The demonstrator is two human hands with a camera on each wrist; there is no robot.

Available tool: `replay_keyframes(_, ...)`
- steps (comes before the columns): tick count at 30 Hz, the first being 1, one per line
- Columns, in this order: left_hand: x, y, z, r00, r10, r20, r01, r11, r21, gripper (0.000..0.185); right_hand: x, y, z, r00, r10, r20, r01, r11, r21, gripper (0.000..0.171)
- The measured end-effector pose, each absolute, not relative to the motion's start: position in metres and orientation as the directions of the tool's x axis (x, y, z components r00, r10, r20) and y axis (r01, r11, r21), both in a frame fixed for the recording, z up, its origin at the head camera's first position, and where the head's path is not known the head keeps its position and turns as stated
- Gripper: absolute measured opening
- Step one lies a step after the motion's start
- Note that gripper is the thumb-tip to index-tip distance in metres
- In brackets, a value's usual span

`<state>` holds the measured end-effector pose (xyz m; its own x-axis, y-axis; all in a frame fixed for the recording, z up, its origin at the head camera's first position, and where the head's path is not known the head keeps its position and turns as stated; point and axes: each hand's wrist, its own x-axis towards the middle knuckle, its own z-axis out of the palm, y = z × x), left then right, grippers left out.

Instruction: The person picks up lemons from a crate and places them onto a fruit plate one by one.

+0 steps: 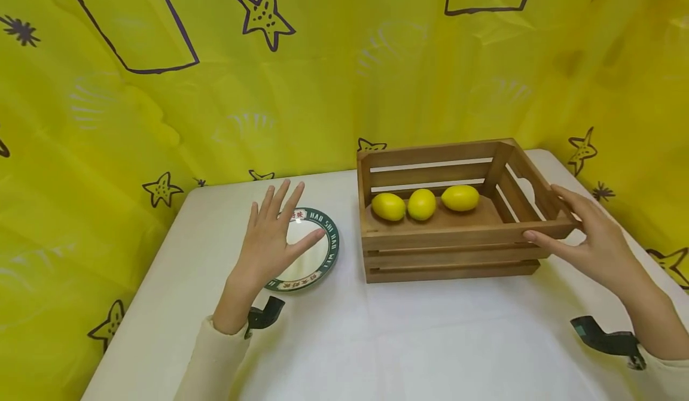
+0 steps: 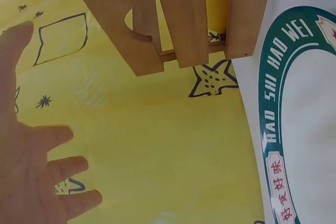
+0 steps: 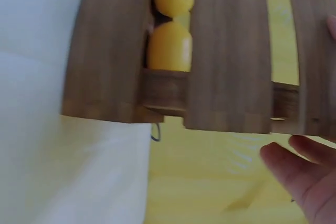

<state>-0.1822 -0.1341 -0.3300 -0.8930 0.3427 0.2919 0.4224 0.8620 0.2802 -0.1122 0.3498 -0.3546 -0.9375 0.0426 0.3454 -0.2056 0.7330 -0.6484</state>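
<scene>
Left hand (image 1: 269, 239), fingers spread, partly hides the plate (image 1: 333, 242); right hand (image 1: 603, 248) pinches the right end of the crate (image 1: 457, 237), beside the plate on the worktop (image 1: 430, 335). Three lemons (image 1: 421, 204) lie inside; yellow backdrop (image 1: 323, 96) behind.

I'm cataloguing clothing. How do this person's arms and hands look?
The left hand and right hand wear no gloves or visible rings. The left sleeve and right sleeve are pale cream. The left wrist piece and right wrist piece are black and curved, the latter with a greenish patch.
</scene>
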Motion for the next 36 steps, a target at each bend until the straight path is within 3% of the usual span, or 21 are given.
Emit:
replay_keyframes(10,-0.191,-0.114,-0.323,-0.848,0.366,0.382,0.51,0.758,0.406,0.09,-0.114,0.342,-0.369,-0.905,0.137,0.402,-0.25,0.592,-0.766,0.084)
replay_keyframes(25,-0.204,-0.076,-0.304,-0.786,0.441,0.434,0.615,0.627,0.478,0.076,-0.114,0.342,-0.373,-0.891,0.158,0.426,-0.271,0.568,-0.777,0.083)
replay_keyframes(36,-0.213,-0.05,-0.274,-0.691,0.5,0.522,0.722,0.509,0.468,0.074,-0.114,0.342,-0.37,-0.882,0.154,0.446,-0.282,0.586,-0.759,0.082)
